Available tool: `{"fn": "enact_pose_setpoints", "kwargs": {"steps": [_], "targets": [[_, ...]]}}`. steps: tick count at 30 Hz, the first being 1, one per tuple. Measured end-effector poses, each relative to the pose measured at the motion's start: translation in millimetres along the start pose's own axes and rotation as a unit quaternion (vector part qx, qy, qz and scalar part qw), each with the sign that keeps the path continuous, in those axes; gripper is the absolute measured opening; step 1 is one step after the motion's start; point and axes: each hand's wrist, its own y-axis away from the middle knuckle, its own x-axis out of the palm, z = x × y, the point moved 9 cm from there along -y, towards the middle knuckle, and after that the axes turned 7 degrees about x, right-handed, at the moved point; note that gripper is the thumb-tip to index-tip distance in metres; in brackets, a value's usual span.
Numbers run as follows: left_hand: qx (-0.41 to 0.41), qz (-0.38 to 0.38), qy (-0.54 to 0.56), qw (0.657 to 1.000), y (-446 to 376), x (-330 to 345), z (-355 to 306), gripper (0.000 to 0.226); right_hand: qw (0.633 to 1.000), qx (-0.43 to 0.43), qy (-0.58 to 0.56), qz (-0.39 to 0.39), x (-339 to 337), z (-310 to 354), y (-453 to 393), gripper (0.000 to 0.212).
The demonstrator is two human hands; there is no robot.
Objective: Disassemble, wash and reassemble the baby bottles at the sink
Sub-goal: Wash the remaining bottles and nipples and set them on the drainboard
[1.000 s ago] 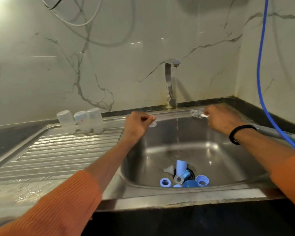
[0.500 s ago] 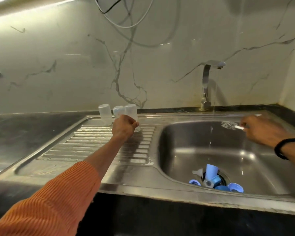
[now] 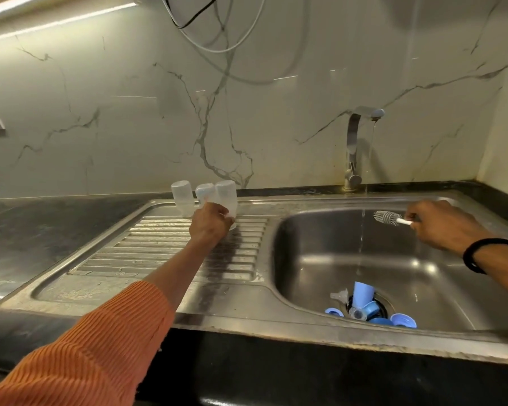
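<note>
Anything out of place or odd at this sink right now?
The blue bottle parts lie heaped on the sink drain rather than spread out, and the tap runs with nothing under the stream. The three clear bottles stand neatly upside down on the drainboard.

Bottles: you have three clear bottle bodies (image 3: 182, 197) standing upside down, it seems, at the drainboard's back edge | parts: your blue caps and rings (image 3: 364, 303) lie heaped over the basin drain, one clear nipple (image 3: 339, 295) beside them
</note>
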Motion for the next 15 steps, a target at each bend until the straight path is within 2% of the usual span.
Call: {"fn": "enact_pose_setpoints", "kwargs": {"steps": [3, 7, 9, 10, 12, 14, 15], "targets": [[0.005, -0.024, 0.025, 0.999, 6.9, -4.2, -3.5, 0.049, 1.000, 0.005, -0.001, -0.003, 0.9, -3.3, -0.8, 0.012], [0.112, -0.126, -0.014, 0.986, 19.4, -19.8, -36.4, 0.033, 1.000, 0.003, -0.015, -0.016, -0.8, -6.0, -2.7, 0.012], [0.180, -0.097, -0.015, 0.979, 22.4, -10.4, -66.7, 0.024, 1.000, 0.003, -0.019, -0.011, -1.0, -7.6, -1.9, 0.011], [0.207, -0.048, -0.011, 0.977, 23.5, 2.8, -84.0, 0.020, 1.000, 0.006, -0.018, -0.007, -0.9, -9.1, -1.2, 0.011], [0.267, 0.112, -0.035, 0.956, 34.6, 46.4, -123.5, 0.017, 1.000, 0.013, -0.021, -0.002, 0.5, -12.6, -0.2, 0.012], [0.312, 0.291, -0.075, 0.901, 61.7, 100.9, -156.5, 0.020, 1.000, 0.015, -0.024, 0.010, 6.8, -15.3, -1.0, 0.010], [0.303, 0.375, -0.081, 0.872, 78.3, 129.2, -166.4, 0.023, 0.999, 0.015, -0.021, 0.020, 10.9, -16.7, -1.4, 0.010]]}}
